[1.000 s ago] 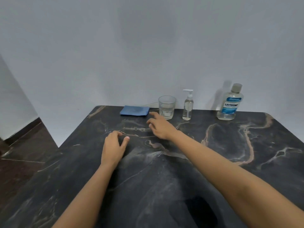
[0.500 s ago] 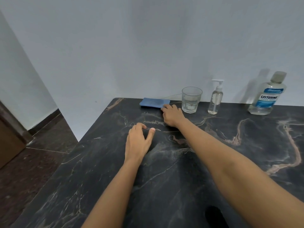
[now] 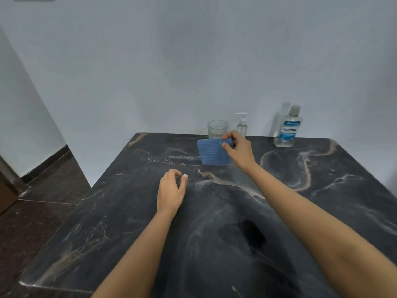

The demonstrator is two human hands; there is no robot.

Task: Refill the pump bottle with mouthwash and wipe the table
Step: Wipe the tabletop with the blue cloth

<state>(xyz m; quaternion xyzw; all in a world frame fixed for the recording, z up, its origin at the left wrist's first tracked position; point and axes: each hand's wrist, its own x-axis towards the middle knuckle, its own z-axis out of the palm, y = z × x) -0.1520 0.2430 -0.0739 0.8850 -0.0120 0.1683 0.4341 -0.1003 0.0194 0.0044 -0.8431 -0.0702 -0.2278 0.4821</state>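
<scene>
View: head camera, looking down over the table.
Table (image 3: pixel 129 211): dark marble top with pale and tan veins, faint whitish smears across the middle.
Cloth (image 3: pixel 211 152): blue, ribbed with fine horizontal lines, roughly rectangular; held up flat-on near the far edge, in front of the glass; lower edge close to the tabletop, contact unclear.
Right hand (image 3: pixel 238 151): pinching the cloth's upper right corner between thumb and fingertips, clamped firmly on it.
Left hand (image 3: pixel 170 190): resting on the table nearer the middle, fingers loosely curled, thumb out, nothing held.
Pump bottle (image 3: pixel 242 124): small, clear, white pump head; upright at the far edge, just right of the glass, base hidden behind the right hand; fill level hard to tell.
Mouthwash bottle (image 3: pixel 287 127): clear with pale liquid, blue-and-white label, grey cap on; upright at the far edge toward the far right corner, well apart from the pump bottle.
Glass (image 3: pixel 217 129): clear tumbler, upright at the far edge, lower part covered by the cloth.
Surroundings: pale wall behind the far edge, dark floor off the left edge.
</scene>
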